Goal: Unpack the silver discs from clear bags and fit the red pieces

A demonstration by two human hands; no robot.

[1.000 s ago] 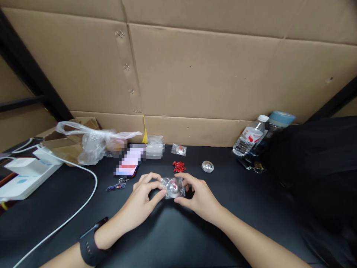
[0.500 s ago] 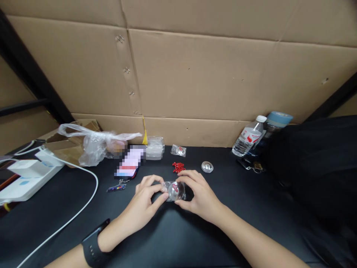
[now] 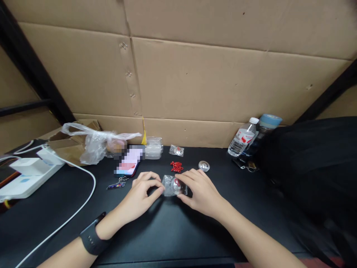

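Observation:
Both of my hands pinch a small clear plastic packet (image 3: 170, 185) with a round silver piece inside, held just above the black table (image 3: 173, 230). My left hand (image 3: 139, 195), with a black watch on its wrist, grips the packet's left edge. My right hand (image 3: 199, 191) closes over its right side. Just behind my hands lie a little heap of red pieces (image 3: 176, 166) and a bare silver dome (image 3: 203, 166). Another small packet (image 3: 176, 150) rests farther back.
A cardboard wall (image 3: 195, 82) backs the table. At left are a crumpled plastic bag (image 3: 95, 143), a white power strip (image 3: 26, 175) with its cable, a phone (image 3: 128, 162) and a key charm (image 3: 115, 185). A water bottle (image 3: 241, 142), a blue-lidded cup (image 3: 266, 124) and black cloth (image 3: 315, 171) stand right.
My hands have worked the packet between the fingers; the right hand now covers more of it. The view has shifted slightly down and right.

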